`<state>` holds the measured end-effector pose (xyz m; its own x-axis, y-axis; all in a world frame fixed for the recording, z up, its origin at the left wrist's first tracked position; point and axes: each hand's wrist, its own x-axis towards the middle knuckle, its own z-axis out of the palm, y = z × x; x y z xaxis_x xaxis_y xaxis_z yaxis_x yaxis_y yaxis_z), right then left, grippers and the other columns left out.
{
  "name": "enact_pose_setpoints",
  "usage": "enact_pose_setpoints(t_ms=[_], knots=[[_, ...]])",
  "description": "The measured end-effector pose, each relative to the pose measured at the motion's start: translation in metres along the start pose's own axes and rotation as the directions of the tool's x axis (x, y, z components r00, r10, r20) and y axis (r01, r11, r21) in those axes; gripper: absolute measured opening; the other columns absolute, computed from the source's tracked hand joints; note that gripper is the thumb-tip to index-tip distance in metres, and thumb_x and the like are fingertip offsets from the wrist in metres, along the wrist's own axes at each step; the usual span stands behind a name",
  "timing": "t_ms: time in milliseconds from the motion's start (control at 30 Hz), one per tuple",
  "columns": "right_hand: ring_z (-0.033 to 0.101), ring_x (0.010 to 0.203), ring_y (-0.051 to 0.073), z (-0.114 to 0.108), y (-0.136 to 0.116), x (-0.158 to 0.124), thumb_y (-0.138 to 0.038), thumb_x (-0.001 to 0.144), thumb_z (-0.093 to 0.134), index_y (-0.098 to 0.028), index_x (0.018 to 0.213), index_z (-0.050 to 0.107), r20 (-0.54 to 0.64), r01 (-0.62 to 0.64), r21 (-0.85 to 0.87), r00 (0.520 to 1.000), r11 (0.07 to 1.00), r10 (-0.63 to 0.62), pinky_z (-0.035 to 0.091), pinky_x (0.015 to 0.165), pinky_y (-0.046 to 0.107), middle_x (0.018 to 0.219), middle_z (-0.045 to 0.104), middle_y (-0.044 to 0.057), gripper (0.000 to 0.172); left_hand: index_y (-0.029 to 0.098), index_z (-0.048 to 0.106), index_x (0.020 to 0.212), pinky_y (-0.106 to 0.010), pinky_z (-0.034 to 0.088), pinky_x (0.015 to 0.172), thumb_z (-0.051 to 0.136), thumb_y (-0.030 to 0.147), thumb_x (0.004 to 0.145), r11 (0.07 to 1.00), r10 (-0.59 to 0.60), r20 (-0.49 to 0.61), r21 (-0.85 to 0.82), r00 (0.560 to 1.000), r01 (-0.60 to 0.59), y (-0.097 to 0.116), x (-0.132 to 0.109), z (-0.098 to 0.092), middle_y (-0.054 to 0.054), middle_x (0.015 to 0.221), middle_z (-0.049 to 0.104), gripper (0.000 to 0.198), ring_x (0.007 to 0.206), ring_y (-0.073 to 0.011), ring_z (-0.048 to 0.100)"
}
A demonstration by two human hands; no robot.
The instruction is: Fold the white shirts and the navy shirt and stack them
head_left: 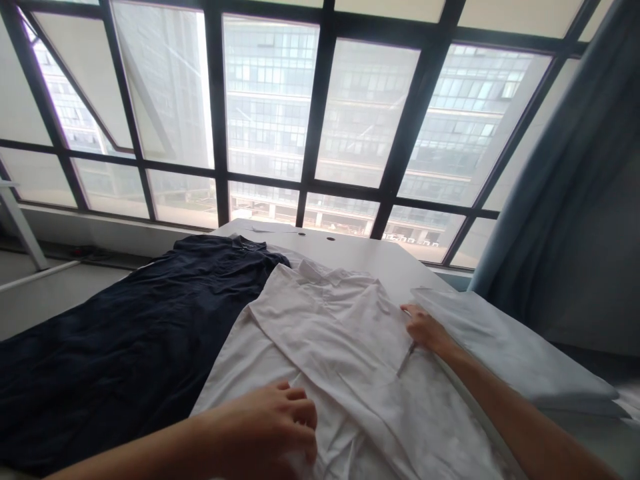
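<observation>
A white shirt (330, 333) lies spread on a white table (370, 257), collar toward the window. My left hand (273, 427) rests near the front on the shirt's lower left part, fingers curled and bunching the cloth. My right hand (425, 330) presses on the shirt's right side near the shoulder, fingers closed on a fold of the fabric. A dark navy garment (135, 333) lies flat to the left of the white shirt, touching its edge.
A folded white cloth or sleeve (505, 347) stretches along the table's right side. A grey-blue curtain (575, 200) hangs at the right. Large windows with dark frames (320, 113) stand behind the table. Two small dark round holes (316, 236) mark the table's far edge.
</observation>
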<state>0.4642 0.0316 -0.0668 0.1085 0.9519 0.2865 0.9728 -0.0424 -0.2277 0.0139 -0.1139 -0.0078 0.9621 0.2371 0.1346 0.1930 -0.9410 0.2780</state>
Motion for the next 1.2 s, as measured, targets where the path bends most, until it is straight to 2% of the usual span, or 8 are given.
enact_pose_setpoints(t_ms=[167, 367, 533, 633, 800, 933, 1100, 1200], knots=[[0.065, 0.102, 0.025, 0.001, 0.014, -0.007, -0.009, 0.061, 0.054, -0.016, 0.118, 0.064, -0.016, -0.023, 0.181, 1.000, 0.983, 0.026, 0.050, 0.091, 0.031, 0.120, 0.067, 0.011, 0.059, 0.020, 0.051, 0.081, -0.030, 0.040, 0.074, 0.064, 0.019, 0.088, 0.996, 0.003, -0.085, 0.093, 0.996, 0.005, 0.011, -0.003, 0.011, -0.001, 0.097, 0.065, 0.015, 0.087, -0.0169, 0.057], [0.065, 0.073, 0.019, -0.001, 0.013, -0.010, -0.021, 0.071, 0.059, -0.012, 0.115, 0.062, 0.007, -0.114, 0.433, 0.992, 0.894, 0.123, 0.052, 0.068, 0.027, 0.089, 0.070, 0.007, 0.045, 0.020, 0.050, 0.091, -0.026, 0.044, 0.075, 0.041, 0.013, 0.095, 0.971, -0.121, -0.322, -0.233, 0.939, 0.045, 0.012, -0.006, 0.002, -0.005, 0.091, 0.064, 0.012, 0.082, -0.0166, 0.058], [0.063, 0.069, 0.019, -0.002, 0.007, -0.014, -0.026, 0.077, 0.058, -0.011, 0.114, 0.062, -0.006, -0.044, 0.377, 0.999, 0.925, 0.050, 0.049, 0.066, 0.028, 0.076, 0.067, 0.004, 0.040, 0.019, 0.051, 0.094, -0.026, 0.046, 0.077, 0.032, 0.026, 0.103, 0.939, -0.219, -0.446, -0.339, 0.868, 0.062, 0.011, -0.010, -0.001, -0.008, 0.094, 0.063, 0.022, 0.085, -0.0170, 0.060], [0.064, 0.075, 0.020, -0.005, 0.003, -0.018, -0.021, 0.081, 0.052, -0.015, 0.112, 0.064, -0.087, -0.012, 0.208, 0.996, 0.978, 0.030, 0.048, 0.074, 0.029, 0.080, 0.067, 0.004, 0.033, 0.019, 0.050, 0.091, -0.027, 0.046, 0.077, 0.032, 0.030, 0.104, 0.940, -0.200, -0.434, -0.337, 0.879, 0.048, 0.011, -0.011, -0.002, -0.008, 0.094, 0.063, 0.024, 0.084, -0.0173, 0.059], [0.062, 0.094, 0.021, -0.013, -0.006, -0.028, -0.009, 0.085, 0.042, -0.018, 0.121, 0.062, -0.183, 0.114, -0.036, 0.976, 0.993, -0.118, 0.047, 0.079, 0.027, 0.112, 0.064, 0.009, 0.042, 0.020, 0.049, 0.087, -0.027, 0.044, 0.076, 0.035, 0.027, 0.102, 0.963, -0.091, -0.320, -0.270, 0.943, 0.001, 0.012, -0.014, -0.004, -0.006, 0.089, 0.065, 0.021, 0.082, -0.0173, 0.058], [0.062, 0.094, 0.020, -0.021, -0.016, -0.035, -0.011, 0.090, 0.040, -0.021, 0.117, 0.068, -0.089, 0.109, -0.152, 0.988, 0.982, -0.123, 0.044, 0.076, 0.026, 0.114, 0.062, 0.008, 0.040, 0.021, 0.048, 0.085, -0.026, 0.043, 0.073, 0.040, 0.022, 0.098, 0.977, -0.068, -0.213, -0.214, 0.975, 0.021, 0.013, -0.015, -0.001, -0.004, 0.084, 0.065, 0.015, 0.077, -0.0165, 0.059], [0.061, 0.100, 0.021, -0.026, -0.022, -0.035, -0.020, 0.095, 0.043, -0.022, 0.108, 0.074, 0.041, 0.112, -0.248, 0.994, 0.962, -0.105, 0.043, 0.077, 0.025, 0.112, 0.063, 0.009, 0.034, 0.021, 0.050, 0.085, -0.026, 0.043, 0.073, 0.045, 0.017, 0.094, 0.982, -0.060, -0.182, -0.188, 0.982, 0.025, 0.013, -0.015, 0.001, -0.002, 0.083, 0.067, 0.011, 0.077, -0.0165, 0.059], [0.062, 0.101, 0.021, -0.025, -0.019, -0.032, -0.018, 0.092, 0.046, -0.021, 0.107, 0.075, 0.070, 0.109, -0.219, 0.993, 0.970, -0.096, 0.045, 0.081, 0.027, 0.112, 0.065, 0.009, 0.033, 0.021, 0.052, 0.084, -0.025, 0.043, 0.071, 0.046, 0.016, 0.093, 0.981, -0.070, -0.172, -0.190, 0.983, 0.037, 0.013, -0.015, 0.001, -0.002, 0.081, 0.067, 0.012, 0.075, -0.0160, 0.059]])
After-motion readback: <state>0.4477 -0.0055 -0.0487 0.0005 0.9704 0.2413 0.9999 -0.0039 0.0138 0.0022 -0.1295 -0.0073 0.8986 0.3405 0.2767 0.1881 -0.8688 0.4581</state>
